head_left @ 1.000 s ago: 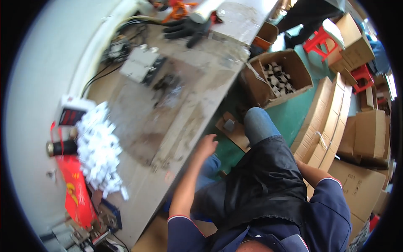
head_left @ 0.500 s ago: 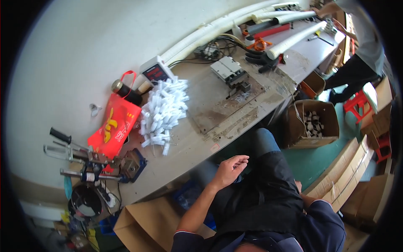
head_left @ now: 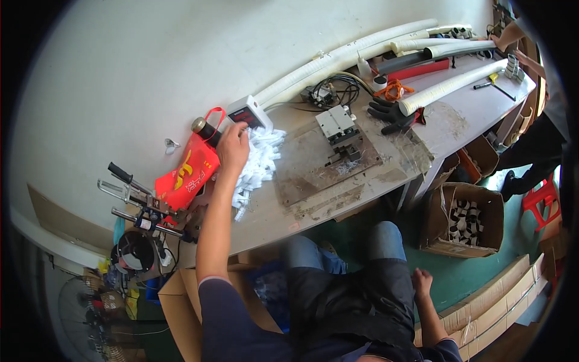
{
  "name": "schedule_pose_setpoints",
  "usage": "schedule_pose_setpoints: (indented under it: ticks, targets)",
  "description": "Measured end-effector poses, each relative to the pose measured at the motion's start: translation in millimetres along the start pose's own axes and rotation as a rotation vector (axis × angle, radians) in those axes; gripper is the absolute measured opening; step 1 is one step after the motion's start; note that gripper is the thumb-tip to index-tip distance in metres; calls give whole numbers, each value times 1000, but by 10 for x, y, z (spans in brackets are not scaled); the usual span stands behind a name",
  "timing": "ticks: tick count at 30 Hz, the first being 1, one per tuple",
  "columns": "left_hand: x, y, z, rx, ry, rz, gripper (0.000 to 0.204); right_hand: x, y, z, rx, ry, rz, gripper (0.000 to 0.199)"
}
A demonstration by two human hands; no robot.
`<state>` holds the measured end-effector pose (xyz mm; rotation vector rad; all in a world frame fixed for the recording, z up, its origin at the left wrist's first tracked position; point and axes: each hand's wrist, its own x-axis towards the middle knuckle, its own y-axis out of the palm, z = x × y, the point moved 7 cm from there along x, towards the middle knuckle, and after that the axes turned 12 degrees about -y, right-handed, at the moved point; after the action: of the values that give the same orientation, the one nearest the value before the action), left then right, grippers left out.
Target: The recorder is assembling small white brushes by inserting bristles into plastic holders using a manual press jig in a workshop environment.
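Observation:
My left hand (head_left: pixel 234 148) is stretched out over the workbench, in front of a small white box with a dark red-lit display (head_left: pixel 246 114). Its fingers reach forward, slightly bent, with nothing visible in them. Just right of it lies a heap of white plastic pieces (head_left: pixel 259 158), partly covered by my hand and forearm. A dark bottle with a metallic cap (head_left: pixel 205 130) and a red bag with yellow print (head_left: pixel 188 172) are close on its left. Low beside my right knee, my right hand (head_left: pixel 422 281) is curled closed, with nothing visible in it.
A metal fixture (head_left: pixel 339 130) stands on a stained plate mid-bench. Beyond it are a black glove (head_left: pixel 392 114) and long white tubes (head_left: pixel 452 87). A carton of short tube pieces (head_left: pixel 464 223) sits on the floor. Another person's arm (head_left: pixel 512 36) reaches in at the far right.
My left hand has moved from above my lap forward and left to the display and white heap. My right hand has come into fuller view beside my knee. The whole view has shifted.

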<state>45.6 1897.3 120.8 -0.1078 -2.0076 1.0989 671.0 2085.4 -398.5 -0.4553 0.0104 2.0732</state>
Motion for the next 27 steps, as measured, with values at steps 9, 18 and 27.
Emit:
schedule_pose_setpoints:
  ticks: [9, 18, 27]
  targets:
    - [1111, 1365, 281, 238, -196, -85, 61, -149, 734, 2662, -161, -794, 23, 14]
    - [1184, 1477, 161, 374, -264, -274, 39, -81, 1129, 2786, -306, -953, 75, 19]
    - [1143, 1434, 147, 279, -280, -221, 38, -108, 1284, 3568, -211, -1070, 69, 20]
